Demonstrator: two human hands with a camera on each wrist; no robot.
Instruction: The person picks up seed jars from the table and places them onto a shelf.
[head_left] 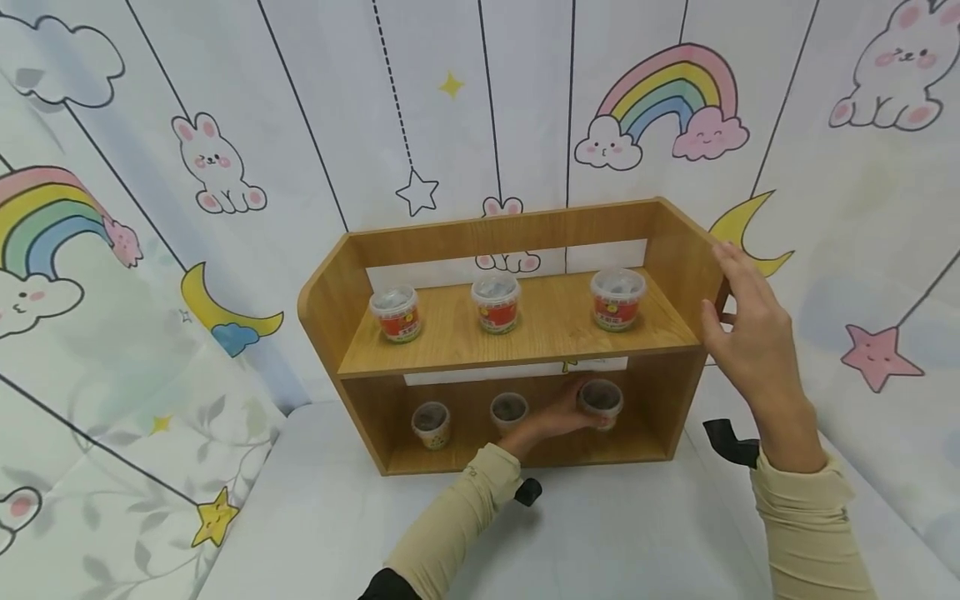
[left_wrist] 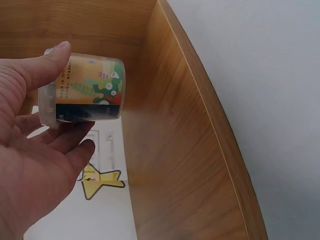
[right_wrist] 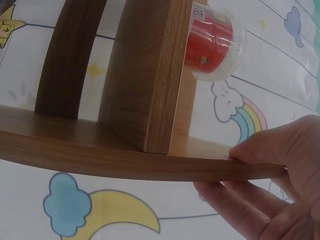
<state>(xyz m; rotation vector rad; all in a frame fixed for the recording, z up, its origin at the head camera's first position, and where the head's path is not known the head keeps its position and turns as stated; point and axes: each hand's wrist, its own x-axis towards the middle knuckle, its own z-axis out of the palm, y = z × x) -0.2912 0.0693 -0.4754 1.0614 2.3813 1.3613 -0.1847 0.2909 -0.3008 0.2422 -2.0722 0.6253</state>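
Observation:
On the lower level of a two-tier wooden shelf (head_left: 555,325), at the right, my left hand (head_left: 553,419) grips a lidded plastic cup (head_left: 602,398) between thumb and fingers. In the left wrist view this cup (left_wrist: 95,90) shows an orange and dark label with green plant drawings, close to the wooden side panel (left_wrist: 175,135). My right hand (head_left: 756,342) holds the front edge of the shelf's right side. The right wrist view puts its thumb (right_wrist: 260,147) on the inner face of that panel and its fingers (right_wrist: 235,205) on the outer face.
Two more cups stand on the lower level, one at the left (head_left: 431,425) and one in the middle (head_left: 509,408). Three red-labelled lidded cups, such as the right one (head_left: 617,300), line the upper level. Behind hangs a patterned cloth (head_left: 315,100); a white surface (head_left: 600,533) lies below.

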